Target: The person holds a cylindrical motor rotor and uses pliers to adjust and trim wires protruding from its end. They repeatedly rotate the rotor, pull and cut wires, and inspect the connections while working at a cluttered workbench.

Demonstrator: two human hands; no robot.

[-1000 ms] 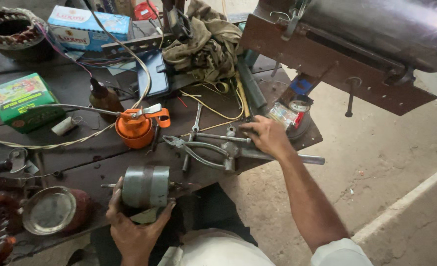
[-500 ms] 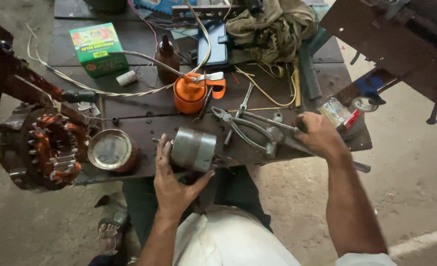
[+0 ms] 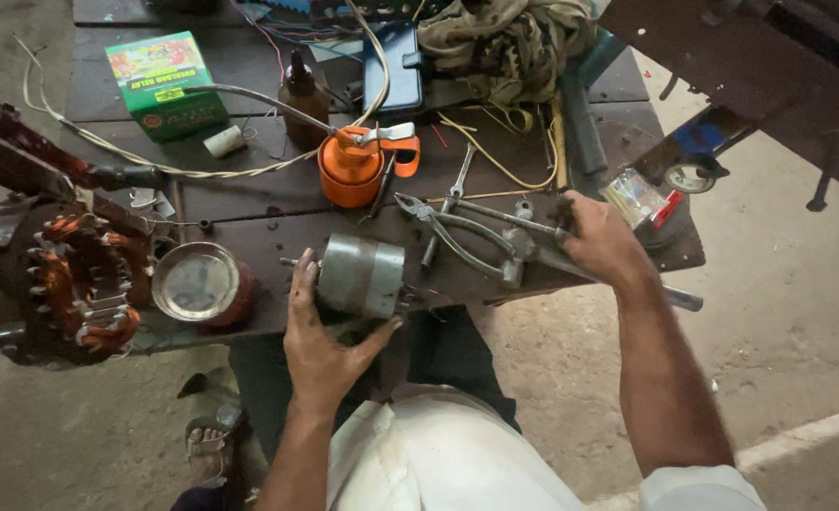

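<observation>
We are looking down on a dark, grimy metal table [image 3: 249, 237] standing on a bare concrete floor [image 3: 798, 312], its top crowded with tools and wires. At the far left of the table a green rectangular box [image 3: 166, 83] with a colourful printed label is lying flat, and just beside its near right corner a small white roll [image 3: 222, 142] is resting. A brown bottle [image 3: 303, 93] is standing behind an orange oil can [image 3: 355, 166], which is sitting near the middle. Toward the right edge a small clear packet [image 3: 635, 199] with red and yellow print is lying. A round shallow metal tin [image 3: 198, 282] is sitting at the near left, next to a large wound stator [image 3: 64, 284] with copper coils that is hanging off the table's left side.

Our left hand [image 3: 323, 345] is cupping a grey metal cylinder [image 3: 361, 274] at the table's near edge, its grip wrapped around the underside. Our right hand [image 3: 601, 238] is clenched over the handles of the pliers [image 3: 467, 232], which are lying flat on the table, jaws pointing left toward the oil can.
</observation>
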